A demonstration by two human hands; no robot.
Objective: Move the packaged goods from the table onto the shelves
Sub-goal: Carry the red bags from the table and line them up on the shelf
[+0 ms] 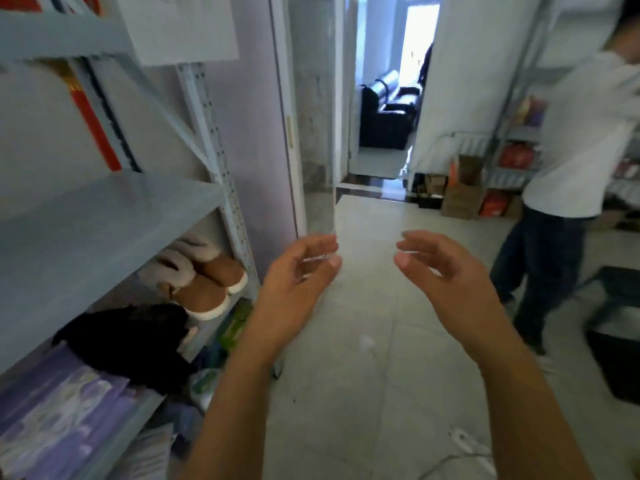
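My left hand (298, 275) and my right hand (440, 275) are raised in front of me over the floor, palms facing each other, fingers loosely curved, nothing in either. A grey metal shelf unit (104, 216) stands at my left, its middle board bare. On the board below lie brown fur-lined slippers (204, 275), a black bundle (131, 337) and purple packages (62, 410). No table is in view.
Another person (568, 161) in a white shirt stands at the right beside a second rack (512, 157) with red packs and cardboard boxes (460, 199). A dark bin (620, 327) sits at the right edge. A doorway (381, 133) opens ahead. Green packs (235, 327) lie by the shelf foot.
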